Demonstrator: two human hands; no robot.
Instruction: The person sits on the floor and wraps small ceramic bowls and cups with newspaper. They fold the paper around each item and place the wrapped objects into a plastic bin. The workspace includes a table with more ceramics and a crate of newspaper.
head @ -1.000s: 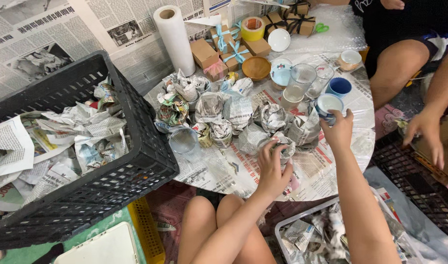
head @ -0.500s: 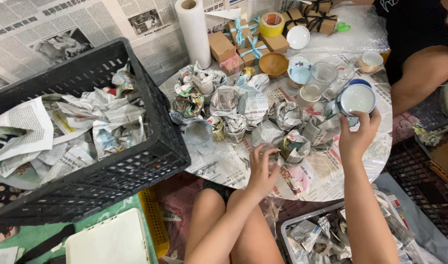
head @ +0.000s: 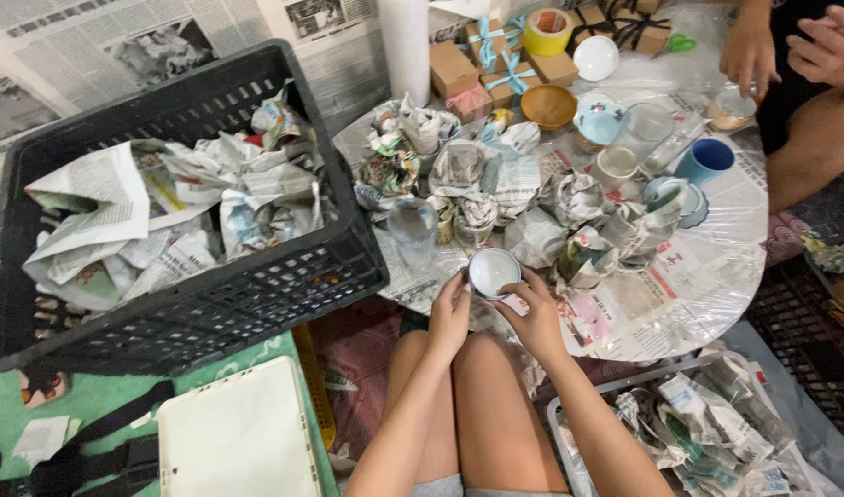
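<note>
Holding a small white cup [head: 493,271] with both hands at the near edge of the round table [head: 716,276], just above the person's knees. Left hand [head: 451,317] grips the cup's left side, fingers wrapped up against its rim. Right hand [head: 535,313] grips the right side and underside, thumb across the front. Cup mouth faces up toward the camera, inside plain white. Newspaper sheets cover the table.

Just beyond the cup: a clear glass tumbler [head: 413,230], upright, near the table's left edge. Middle of the table is crowded with newspaper-wrapped bundles [head: 477,175], touching one another. Toward the right edge: a blue mug [head: 704,161], a blue-rimmed saucer [head: 681,198], a clear glass [head: 645,129], a small cream cup [head: 615,166]. Toward the far edge: a wooden bowl [head: 548,106], small cardboard boxes with teal ribbon [head: 486,55], a roll of yellow tape [head: 548,30], a white paper roll [head: 405,41].

Left of the table, touching its edge: a black plastic crate [head: 210,294] filled with crumpled newspaper [head: 164,212]. Below the crate on the floor, a white lid [head: 238,442]. Near right corner of the view: a clear bin [head: 707,433] of more wrapped paper. Another person's hands [head: 790,51] rest at the table's far right edge, not touching the cup.
</note>
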